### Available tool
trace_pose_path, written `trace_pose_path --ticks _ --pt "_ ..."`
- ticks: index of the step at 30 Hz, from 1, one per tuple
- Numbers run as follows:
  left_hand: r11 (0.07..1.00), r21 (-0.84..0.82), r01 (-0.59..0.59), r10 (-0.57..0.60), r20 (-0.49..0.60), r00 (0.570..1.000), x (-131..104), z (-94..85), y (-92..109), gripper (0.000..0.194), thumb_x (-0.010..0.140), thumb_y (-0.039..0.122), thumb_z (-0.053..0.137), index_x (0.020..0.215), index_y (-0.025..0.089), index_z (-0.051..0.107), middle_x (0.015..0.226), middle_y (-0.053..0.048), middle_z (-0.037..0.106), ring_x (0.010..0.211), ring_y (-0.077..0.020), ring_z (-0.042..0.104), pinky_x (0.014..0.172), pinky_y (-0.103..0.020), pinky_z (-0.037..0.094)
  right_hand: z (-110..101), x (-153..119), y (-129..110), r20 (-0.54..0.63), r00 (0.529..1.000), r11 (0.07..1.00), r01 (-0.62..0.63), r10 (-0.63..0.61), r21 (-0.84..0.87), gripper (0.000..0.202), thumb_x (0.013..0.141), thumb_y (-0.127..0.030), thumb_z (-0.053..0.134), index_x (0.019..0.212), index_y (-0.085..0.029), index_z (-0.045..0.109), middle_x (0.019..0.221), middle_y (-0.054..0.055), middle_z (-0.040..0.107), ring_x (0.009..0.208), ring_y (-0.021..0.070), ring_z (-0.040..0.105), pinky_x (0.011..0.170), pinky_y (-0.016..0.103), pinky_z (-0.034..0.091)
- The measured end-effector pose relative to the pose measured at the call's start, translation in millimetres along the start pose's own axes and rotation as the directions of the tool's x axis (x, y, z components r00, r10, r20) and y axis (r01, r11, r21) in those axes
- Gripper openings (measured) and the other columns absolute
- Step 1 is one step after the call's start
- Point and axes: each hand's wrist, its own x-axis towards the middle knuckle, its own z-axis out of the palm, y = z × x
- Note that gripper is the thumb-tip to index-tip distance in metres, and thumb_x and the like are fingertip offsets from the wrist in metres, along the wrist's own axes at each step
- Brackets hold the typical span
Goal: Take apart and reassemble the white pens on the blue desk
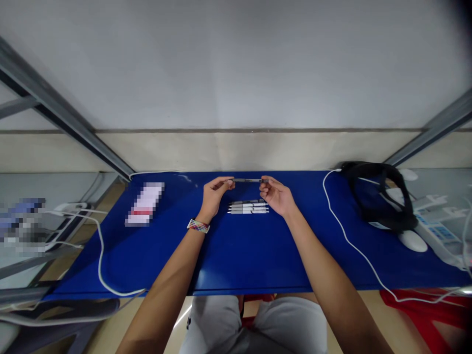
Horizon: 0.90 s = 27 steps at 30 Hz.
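Observation:
Near the back of the blue table, a slim dark-and-clear pen (246,180) lies level between my two hands. My left hand (216,192) pinches its left end between thumb and fingers. At the other end, the fingertips of my right hand (276,194) close on the pen. Just below it, several white-and-dark pens (248,208) lie side by side in a neat stack of rows on the table, their tips pointing left. A colourful woven band circles my left wrist.
The blue table (254,255) meets a pale wall at its back edge. At left lies a blurred-out white and red item (145,204). A black headset (379,196) with white parts sits at right, beside a white cable (341,228). Another white cable (101,255) hangs over the left side.

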Motion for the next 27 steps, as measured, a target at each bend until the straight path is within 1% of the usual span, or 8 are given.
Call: trace_pose_path --ticks 3,7,9,12,16,20,23,27 --pt "0.998 -0.062 0.030 -0.032 -0.022 0.999 -1 3.5 -2 0.030 0.079 0.039 0.093 0.101 0.020 0.086 0.088 -0.006 0.082 0.082 -0.0185 0.077 0.086 -0.034 0.061 1 0 1 -0.019 0.999 0.999 -0.027 0.028 0.040 0.019 0.090 -0.020 0.070 0.107 -0.017 0.078 0.084 0.006 0.074 0.069 0.0142 0.064 0.064 0.026 0.059" --pt "0.992 -0.122 0.039 -0.046 -0.059 0.997 -6 10.9 -5 0.031 0.077 0.039 0.094 0.099 0.019 0.086 0.085 -0.006 0.081 0.081 -0.0182 0.077 0.085 -0.034 0.062 2 0 0 -0.001 1.000 0.996 -0.019 0.019 0.083 0.018 0.086 -0.016 0.072 0.103 -0.015 0.077 0.077 0.005 0.070 0.067 0.0128 0.061 0.061 0.022 0.056" --pt "0.991 -0.131 0.030 -0.041 -0.078 0.996 -9 14.2 -8 0.030 0.078 0.038 0.094 0.099 0.019 0.085 0.085 -0.006 0.082 0.081 -0.0182 0.078 0.086 -0.033 0.062 1 0 0 -0.002 1.000 0.994 -0.025 0.026 0.104 0.019 0.087 -0.019 0.073 0.105 -0.015 0.077 0.079 0.005 0.070 0.068 0.0132 0.061 0.061 0.023 0.056" --pt "0.994 -0.109 0.013 -0.023 -0.092 0.995 -11 16.0 -13 0.030 0.080 0.039 0.093 0.100 0.018 0.085 0.088 -0.007 0.082 0.082 -0.0189 0.078 0.086 -0.034 0.062 1 1 0 -0.005 0.999 0.992 -0.033 0.034 0.122 0.021 0.088 -0.023 0.074 0.107 -0.014 0.076 0.081 0.006 0.069 0.070 0.0137 0.062 0.062 0.023 0.057" --pt "0.996 -0.094 -0.004 -0.006 -0.111 0.994 -10 14.2 -16 0.029 0.083 0.040 0.091 0.102 0.019 0.085 0.088 -0.006 0.082 0.084 -0.0186 0.078 0.086 -0.033 0.061 3 2 1 -0.023 0.999 0.996 -0.022 0.024 0.088 0.013 0.086 -0.017 0.075 0.099 -0.015 0.075 0.076 0.004 0.067 0.066 0.0121 0.058 0.061 0.022 0.054" --pt "0.996 -0.084 -0.004 -0.005 -0.108 0.994 -9 14.0 -16 0.029 0.082 0.040 0.092 0.101 0.019 0.085 0.088 -0.006 0.081 0.083 -0.0193 0.078 0.086 -0.035 0.062 6 2 2 -0.028 0.999 0.989 -0.029 0.034 0.144 0.015 0.088 -0.017 0.073 0.102 -0.013 0.075 0.077 0.005 0.067 0.067 0.0119 0.058 0.061 0.021 0.054" --pt "0.997 -0.076 -0.003 -0.005 -0.104 0.995 -10 15.2 -15 0.030 0.082 0.042 0.091 0.101 0.019 0.084 0.088 -0.007 0.081 0.083 -0.0202 0.078 0.085 -0.036 0.062 5 2 2 -0.009 1.000 0.988 -0.017 0.018 0.154 0.013 0.085 -0.014 0.073 0.098 -0.013 0.075 0.073 0.004 0.064 0.065 0.0109 0.056 0.058 0.019 0.051" --pt "0.999 -0.040 -0.020 0.016 -0.100 0.995 -11 16.9 -14 0.028 0.084 0.041 0.090 0.101 0.019 0.084 0.088 -0.007 0.081 0.083 -0.0193 0.077 0.085 -0.035 0.061 4 3 1 -0.029 0.999 0.988 -0.011 0.016 0.157 0.014 0.089 -0.020 0.072 0.101 -0.015 0.074 0.078 0.005 0.065 0.069 0.0135 0.058 0.060 0.022 0.053"
